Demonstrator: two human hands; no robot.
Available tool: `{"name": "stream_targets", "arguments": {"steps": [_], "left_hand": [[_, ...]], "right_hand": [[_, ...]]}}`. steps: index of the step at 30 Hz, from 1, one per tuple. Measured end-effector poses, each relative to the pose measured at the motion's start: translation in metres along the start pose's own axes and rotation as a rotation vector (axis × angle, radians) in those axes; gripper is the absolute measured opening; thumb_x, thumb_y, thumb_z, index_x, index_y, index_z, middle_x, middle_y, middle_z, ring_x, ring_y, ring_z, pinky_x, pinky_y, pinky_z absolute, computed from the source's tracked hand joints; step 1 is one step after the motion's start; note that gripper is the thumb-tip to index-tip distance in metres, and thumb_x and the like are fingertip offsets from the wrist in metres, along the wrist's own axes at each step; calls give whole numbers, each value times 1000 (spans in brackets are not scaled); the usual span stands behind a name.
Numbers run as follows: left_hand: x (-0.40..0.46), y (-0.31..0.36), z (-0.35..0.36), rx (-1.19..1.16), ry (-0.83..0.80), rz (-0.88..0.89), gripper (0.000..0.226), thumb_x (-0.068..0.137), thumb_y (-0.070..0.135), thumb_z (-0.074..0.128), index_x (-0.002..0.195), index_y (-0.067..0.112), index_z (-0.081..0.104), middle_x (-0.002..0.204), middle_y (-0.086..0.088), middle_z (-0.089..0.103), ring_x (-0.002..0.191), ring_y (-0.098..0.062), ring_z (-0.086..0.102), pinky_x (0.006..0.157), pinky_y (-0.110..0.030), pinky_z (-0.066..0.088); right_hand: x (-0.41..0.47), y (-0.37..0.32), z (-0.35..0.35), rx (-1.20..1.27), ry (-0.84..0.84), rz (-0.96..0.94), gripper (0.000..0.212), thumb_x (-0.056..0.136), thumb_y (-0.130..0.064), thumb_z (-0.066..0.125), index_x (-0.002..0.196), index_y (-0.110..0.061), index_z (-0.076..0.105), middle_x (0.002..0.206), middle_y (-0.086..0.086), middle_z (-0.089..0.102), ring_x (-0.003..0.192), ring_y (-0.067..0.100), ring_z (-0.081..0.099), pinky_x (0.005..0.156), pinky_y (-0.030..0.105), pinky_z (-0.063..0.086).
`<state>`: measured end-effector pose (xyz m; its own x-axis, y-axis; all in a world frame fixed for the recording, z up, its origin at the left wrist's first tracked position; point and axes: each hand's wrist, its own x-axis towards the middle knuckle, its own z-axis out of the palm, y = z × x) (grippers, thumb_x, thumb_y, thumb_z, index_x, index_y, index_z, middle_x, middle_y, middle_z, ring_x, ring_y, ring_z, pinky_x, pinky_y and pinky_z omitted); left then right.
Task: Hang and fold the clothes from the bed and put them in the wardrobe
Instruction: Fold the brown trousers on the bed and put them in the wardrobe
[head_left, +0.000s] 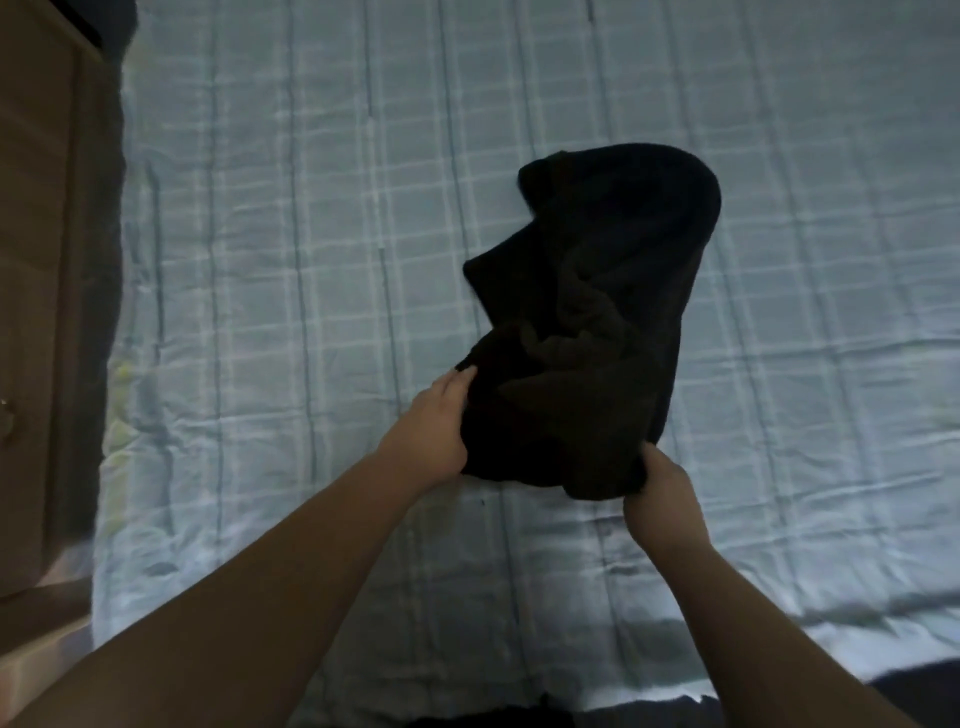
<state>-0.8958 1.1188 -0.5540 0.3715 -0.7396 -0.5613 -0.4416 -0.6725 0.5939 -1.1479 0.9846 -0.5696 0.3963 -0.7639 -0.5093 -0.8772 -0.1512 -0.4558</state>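
Observation:
A black garment (597, 312) lies crumpled on the bed (311, 260), which is covered with a pale blue checked sheet. My left hand (436, 426) grips the garment's near left edge, with the fingers hidden under the cloth. At the near right corner, my right hand (657, 493) holds a bunch of the fabric. The far part of the garment stretches away toward the middle of the bed.
Brown wooden furniture (41, 312) stands along the bed's left side. A dark shape (924, 686) sits at the bottom right corner, and another dark patch (493, 719) at the bottom edge near my body. The light is dim.

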Motion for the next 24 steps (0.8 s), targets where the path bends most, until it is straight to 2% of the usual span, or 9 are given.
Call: {"name": "stream_targets", "arguments": {"steps": [2, 4, 8, 11, 14, 16, 19, 21, 24], "left_hand": [[-2, 8, 10, -20, -85, 7, 78, 87, 13, 59, 156, 24, 24, 148, -13, 45, 132, -29, 49, 113, -42, 38], [-6, 15, 18, -88, -134, 4, 77, 81, 27, 57, 152, 30, 28, 131, -11, 55, 115, -27, 59, 102, -46, 48], [-18, 23, 32, -28, -140, 9, 87, 84, 22, 66, 156, 27, 17, 138, -11, 42, 122, -28, 51, 101, -37, 44], [-21, 27, 37, 17, -65, 34, 74, 90, 20, 62, 154, 24, 26, 137, -11, 47, 120, -29, 53, 99, -39, 46], [-16, 22, 36, -104, -30, 56, 65, 82, 20, 58, 145, 19, 41, 129, -11, 55, 115, -27, 57, 98, -43, 48], [-9, 15, 34, -242, 85, 26, 60, 82, 13, 64, 139, 14, 46, 132, -11, 54, 120, -25, 56, 104, -35, 45], [4, 1, 28, -302, 257, -112, 84, 80, 15, 78, 150, 12, 32, 152, -14, 30, 135, -27, 41, 110, -26, 34], [16, -6, 25, -310, 214, -144, 104, 78, 24, 83, 157, 22, 16, 163, -12, 10, 145, -29, 31, 117, -38, 33], [34, -4, 21, -366, 83, -115, 120, 75, 24, 86, 159, 28, 1, 167, -6, 1, 152, -19, 10, 120, -31, 18]], "right_hand": [[-4, -8, -5, 98, 20, -15, 52, 78, 7, 47, 121, -20, 60, 101, -5, 63, 89, 17, 64, 64, 16, 41], [-11, -28, -14, 282, 103, 10, 62, 82, 6, 49, 137, -22, 51, 123, -8, 56, 110, 10, 56, 86, 23, 45], [-24, -79, -36, 434, 344, -147, 74, 78, 12, 49, 143, -21, 45, 147, -2, 45, 135, 12, 43, 113, 35, 39], [-28, -105, -41, 307, 381, -416, 66, 76, 13, 50, 137, -13, 55, 149, 3, 46, 142, 14, 38, 120, 35, 30], [-22, -127, -37, 88, 181, -636, 62, 80, 2, 51, 138, -18, 56, 151, 0, 47, 148, 12, 29, 125, 36, 17], [-12, -131, -29, -190, 59, -715, 62, 84, -15, 50, 145, -26, 49, 154, -3, 45, 151, 16, 24, 126, 45, 7], [7, -119, -14, -514, 20, -714, 62, 89, -36, 50, 150, -33, 41, 159, -3, 39, 153, 21, 18, 125, 53, 1], [19, -105, -8, -591, 23, -677, 65, 89, -38, 54, 152, -32, 38, 158, -2, 39, 152, 22, 19, 125, 53, 3], [31, -85, -5, -597, 45, -616, 65, 88, -32, 59, 150, -30, 41, 154, -3, 44, 150, 22, 23, 125, 53, 6]]}}
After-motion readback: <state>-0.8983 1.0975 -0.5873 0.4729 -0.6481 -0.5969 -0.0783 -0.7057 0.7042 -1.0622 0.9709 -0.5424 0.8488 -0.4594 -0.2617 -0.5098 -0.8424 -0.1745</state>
